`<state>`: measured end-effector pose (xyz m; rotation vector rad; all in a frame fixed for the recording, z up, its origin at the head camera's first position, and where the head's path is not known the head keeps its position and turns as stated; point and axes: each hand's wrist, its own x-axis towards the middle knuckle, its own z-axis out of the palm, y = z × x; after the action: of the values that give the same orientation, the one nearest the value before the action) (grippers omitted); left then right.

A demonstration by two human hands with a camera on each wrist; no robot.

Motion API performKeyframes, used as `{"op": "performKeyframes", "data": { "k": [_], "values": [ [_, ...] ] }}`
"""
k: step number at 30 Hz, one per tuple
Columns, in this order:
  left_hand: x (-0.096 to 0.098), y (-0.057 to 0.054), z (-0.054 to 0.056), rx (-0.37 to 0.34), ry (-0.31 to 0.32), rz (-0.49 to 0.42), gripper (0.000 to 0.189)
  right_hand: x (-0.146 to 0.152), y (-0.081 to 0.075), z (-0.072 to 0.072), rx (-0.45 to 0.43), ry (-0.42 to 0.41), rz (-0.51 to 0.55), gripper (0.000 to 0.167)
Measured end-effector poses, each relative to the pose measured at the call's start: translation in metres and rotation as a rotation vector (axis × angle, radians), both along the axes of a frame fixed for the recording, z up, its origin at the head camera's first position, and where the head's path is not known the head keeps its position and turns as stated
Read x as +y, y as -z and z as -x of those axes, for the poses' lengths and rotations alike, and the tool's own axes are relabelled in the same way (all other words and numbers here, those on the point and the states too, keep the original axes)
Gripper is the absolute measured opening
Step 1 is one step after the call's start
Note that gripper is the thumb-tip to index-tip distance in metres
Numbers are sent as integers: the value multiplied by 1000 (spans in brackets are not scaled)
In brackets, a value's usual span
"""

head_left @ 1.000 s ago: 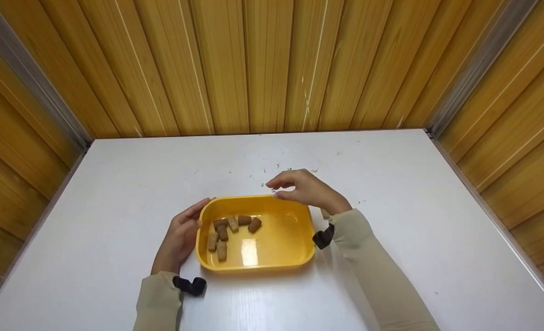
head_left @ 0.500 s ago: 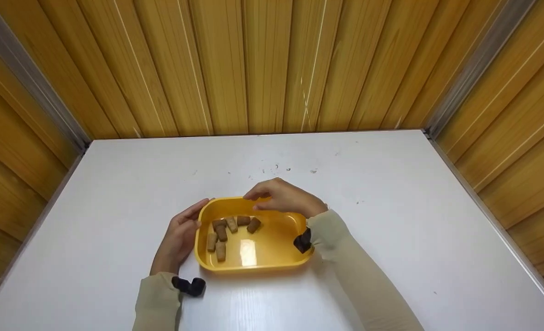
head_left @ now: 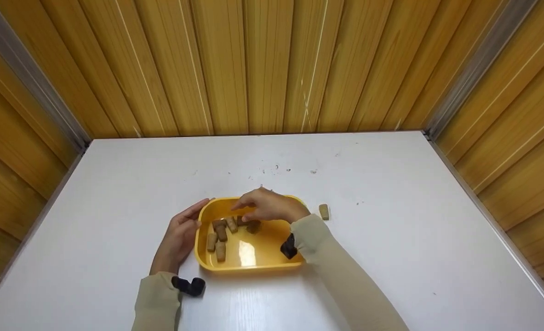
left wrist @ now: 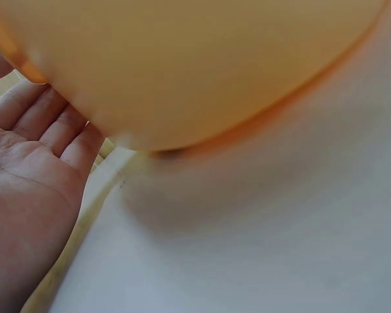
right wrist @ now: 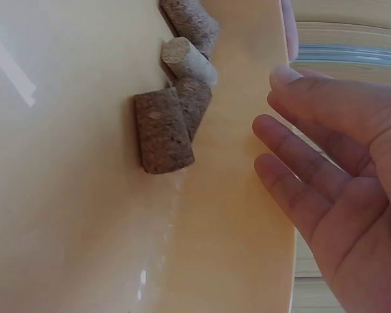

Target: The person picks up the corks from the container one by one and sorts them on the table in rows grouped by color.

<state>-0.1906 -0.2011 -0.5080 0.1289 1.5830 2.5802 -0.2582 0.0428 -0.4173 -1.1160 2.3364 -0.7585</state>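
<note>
A yellow plastic tray [head_left: 265, 253] holds several tapered cork stoppers, light tan and dark brown, mostly toward its left end. My left hand [head_left: 180, 236] rests along the tray's left end, thumb at the rim and fairly straight fingers against the outside wall; the left wrist view shows its flat palm [left wrist: 29, 189]. Over the tray hovers my right hand [head_left: 269, 205], partly covering the stoppers near the far wall. In the right wrist view its relaxed fingers [right wrist: 293, 153] hold nothing, apart from the dark brown stopper [right wrist: 161, 130] and the light one [right wrist: 186, 60].
One tan cork stopper [head_left: 324, 212] stands outside, right of the tray on the white table [head_left: 391, 257]. Small dark specks [head_left: 288, 170] are scattered behind the tray. Wood-patterned panels [head_left: 272, 69] wall the table at the back and sides.
My right hand has moved left and a little nearer, from the tray's far right rim to above the stoppers. The stopper outside the tray is now uncovered. The left hand stays put.
</note>
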Motion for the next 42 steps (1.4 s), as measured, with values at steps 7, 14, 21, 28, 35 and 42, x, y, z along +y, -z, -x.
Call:
{"op": "performKeyframes", "data": {
  "k": [7,14,21,28,35,42],
  "values": [
    [1,-1,0,10,-3,-9,57,-10,7,-1,-35,-13,-14,38],
    [2,2,0,16,10,-2,57,-14,12,-4,-83,3,-29,41],
    [2,1,1,3,12,-8,56,-17,16,-4,-68,-27,-38,35],
    [2,-1,1,-3,10,-16,56,-20,20,-6,-52,-34,-44,33],
    [2,-1,0,4,12,-5,57,-19,23,-8,18,-20,-61,37],
    [3,0,0,-19,-5,-23,57,-19,26,-9,38,-30,-44,31]
  ]
}}
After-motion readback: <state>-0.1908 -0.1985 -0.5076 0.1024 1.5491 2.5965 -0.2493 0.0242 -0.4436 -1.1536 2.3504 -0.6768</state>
